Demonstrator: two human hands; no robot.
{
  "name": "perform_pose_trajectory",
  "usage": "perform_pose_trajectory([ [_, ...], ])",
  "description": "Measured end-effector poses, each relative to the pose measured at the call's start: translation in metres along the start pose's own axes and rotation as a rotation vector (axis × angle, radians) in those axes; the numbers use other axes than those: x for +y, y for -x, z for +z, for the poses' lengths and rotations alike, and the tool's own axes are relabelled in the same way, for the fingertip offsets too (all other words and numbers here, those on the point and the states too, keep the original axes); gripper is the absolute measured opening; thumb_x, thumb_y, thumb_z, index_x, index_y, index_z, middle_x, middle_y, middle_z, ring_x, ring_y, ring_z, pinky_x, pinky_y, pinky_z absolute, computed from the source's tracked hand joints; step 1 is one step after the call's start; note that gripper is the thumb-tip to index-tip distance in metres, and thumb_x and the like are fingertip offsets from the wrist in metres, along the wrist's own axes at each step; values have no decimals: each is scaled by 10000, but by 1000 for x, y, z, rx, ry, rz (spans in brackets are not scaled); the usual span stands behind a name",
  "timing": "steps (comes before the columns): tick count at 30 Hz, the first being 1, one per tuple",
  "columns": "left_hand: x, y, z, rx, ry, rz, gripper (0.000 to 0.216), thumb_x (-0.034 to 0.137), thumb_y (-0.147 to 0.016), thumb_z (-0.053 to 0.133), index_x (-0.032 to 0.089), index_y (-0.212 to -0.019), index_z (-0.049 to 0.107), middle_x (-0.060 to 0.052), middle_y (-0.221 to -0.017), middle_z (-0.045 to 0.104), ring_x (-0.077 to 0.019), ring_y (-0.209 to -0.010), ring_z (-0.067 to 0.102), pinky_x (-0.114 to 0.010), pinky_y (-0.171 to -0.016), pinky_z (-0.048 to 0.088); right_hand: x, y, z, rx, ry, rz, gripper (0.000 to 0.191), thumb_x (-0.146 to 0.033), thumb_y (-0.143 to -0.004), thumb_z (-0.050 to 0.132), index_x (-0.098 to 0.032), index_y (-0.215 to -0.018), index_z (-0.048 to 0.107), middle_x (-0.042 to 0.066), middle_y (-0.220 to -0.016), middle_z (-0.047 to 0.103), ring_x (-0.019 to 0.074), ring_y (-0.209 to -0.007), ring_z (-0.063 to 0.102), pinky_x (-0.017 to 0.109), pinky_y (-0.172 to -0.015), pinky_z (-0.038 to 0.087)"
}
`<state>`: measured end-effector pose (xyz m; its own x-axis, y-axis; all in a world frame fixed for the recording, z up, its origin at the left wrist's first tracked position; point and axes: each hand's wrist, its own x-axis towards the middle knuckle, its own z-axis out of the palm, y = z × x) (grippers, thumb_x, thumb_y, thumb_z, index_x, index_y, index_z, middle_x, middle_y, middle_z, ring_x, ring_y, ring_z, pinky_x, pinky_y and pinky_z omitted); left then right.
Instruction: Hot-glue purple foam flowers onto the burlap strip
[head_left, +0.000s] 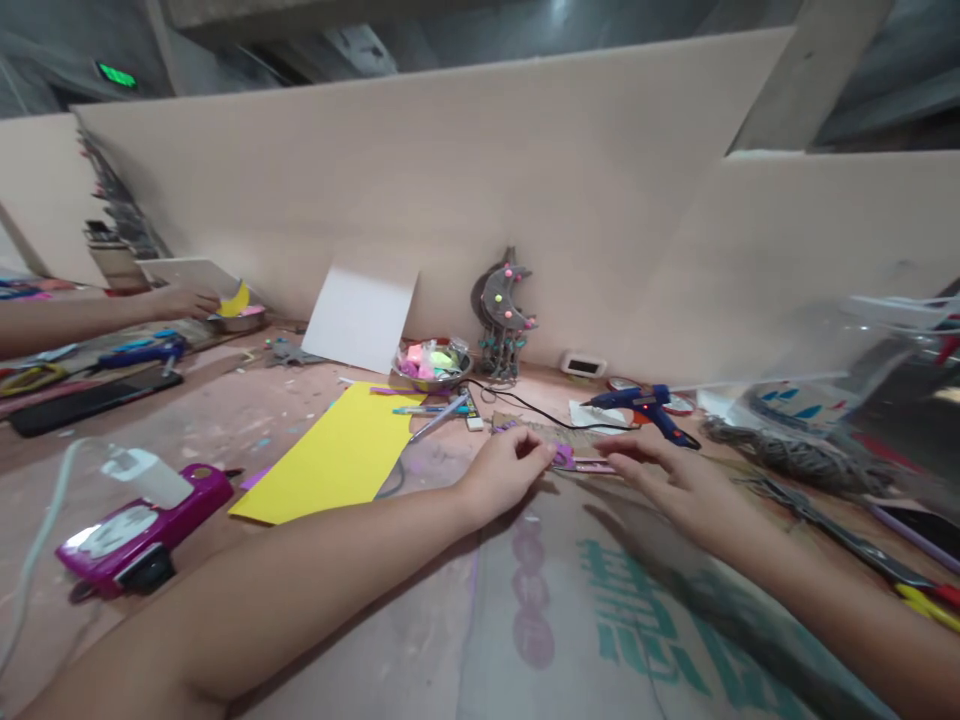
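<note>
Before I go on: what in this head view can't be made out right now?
- Small purple piece, head view: left hand fingers cover part of it; shape unclear.
- Right hand: motion-blurred, grip unclear.
- Metal bowl contents: too small.
- Clear plastic bag: blurred, cut by right edge.
- Co-worker's hand: arm cut by left edge.

Desk (pixel 225 420): matt, worn surface, speckled with pale scraps. Yellow sheet (pixel 330 455): smooth matt paper. White card (pixel 360 318) behind the yellow sheet: matt, flat. Bowl (pixel 433 372) right of the yellow sheet: shiny metal, filled with glossy bright plastic bits. Glue gun (pixel 646 405) further right: blue plastic, slight sheen. Magenta case (pixel 139 530) left of the yellow sheet: glossy plastic. Printed sack (pixel 600 620) below the yellow sheet's right: coarse woven cloth, dull. Twine bundle (pixel 795 460) beyond the glue gun: rough fibre.
</note>
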<state>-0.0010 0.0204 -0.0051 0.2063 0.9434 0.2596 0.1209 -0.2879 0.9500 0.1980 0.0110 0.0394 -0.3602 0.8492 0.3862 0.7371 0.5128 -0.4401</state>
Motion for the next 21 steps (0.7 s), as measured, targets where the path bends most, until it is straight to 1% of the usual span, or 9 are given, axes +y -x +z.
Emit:
perform_pose_trajectory([
  [2, 2, 1, 0, -18, 2, 21, 228, 364, -779, 494, 147, -722, 537, 6, -659, 535, -113, -634, 491, -236, -607, 386, -6, 1, 4, -33, -55, 56, 305, -420, -809, 454, -197, -882, 649, 79, -929, 668, 235, -869, 606, 355, -764, 471],
  [5, 3, 2, 0, -25, -6, 18, 227, 364, -780, 497, 148, -721, 538, 5, -666, 536, -114, -637, 490, -236, -609, 382, -9, 4, 17, -49, -150, 110, 300, -404, -825, 438, -187, -844, 643, 60, -859, 675, 215, -807, 610, 327, -725, 467],
  [9, 2, 3, 1, -54, -24, 11, 229, 367, -785, 491, 148, -731, 537, 9, -660, 533, -111, -631, 489, -226, -591, 377, -8, 8, 28, -16, -210, 130, 293, -393, -839, 430, -180, -813, 628, 40, -796, 667, 195, -761, 599, 303, -712, 448],
  [12, 3, 5, 2, -91, -38, 25, 238, 376, -789, 488, 148, -749, 543, 6, -685, 547, -112, -650, 500, -219, -598, 381, -10, 9, 28, -5, -245, 130, 289, -391, -832, 443, -179, -780, 633, 35, -773, 663, 191, -752, 595, 294, -709, 442],
  [17, 6, 7, 2, -112, -66, 36, 244, 383, -795, 485, 148, -765, 543, 2, -701, 549, -115, -668, 506, -211, -601, 378, -16, 10, 25, -39, -289, 117, 241, -372, -788, 511, -188, -751, 662, 33, -815, 676, 194, -787, 602, 293, -742, 436],
  [21, 8, 7, 2, -140, -67, 52, 267, 381, -822, 438, 147, -752, 545, -4, -702, 547, -120, -672, 501, -215, -605, 378, -16, 10, 27, -58, -322, 173, 258, -378, -790, 499, -179, -771, 662, 26, -760, 676, 180, -722, 600, 273, -679, 444],
])
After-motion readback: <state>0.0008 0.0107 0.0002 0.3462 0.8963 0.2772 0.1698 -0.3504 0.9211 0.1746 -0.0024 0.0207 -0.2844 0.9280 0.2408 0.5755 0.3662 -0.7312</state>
